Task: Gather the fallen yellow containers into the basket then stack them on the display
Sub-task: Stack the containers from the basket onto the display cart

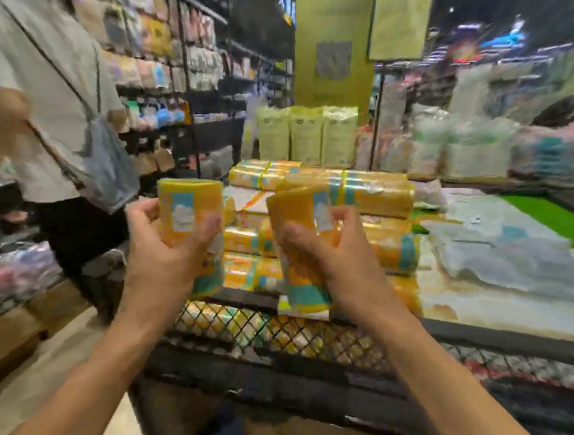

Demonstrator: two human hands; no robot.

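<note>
1. The left grip (164, 251) is curling its fingers and thumb round one yellow container (188, 204), holding it upright just left of the stack (372, 190).
2. The right grip (329, 251) is wrapping tight round a second yellow container (297, 216), holding it in front of the stack.
3. The stack is lying on the worktop (492, 307), its yellow rolls on their sides.
4. The black basket (288, 342) is sitting just below the stack, under both grips, with more yellow packs showing through its mesh.
5. A person in a light shirt (46, 99) is standing left of the stack.
6. Pale green packs (306, 133) are standing behind the stack.
</note>
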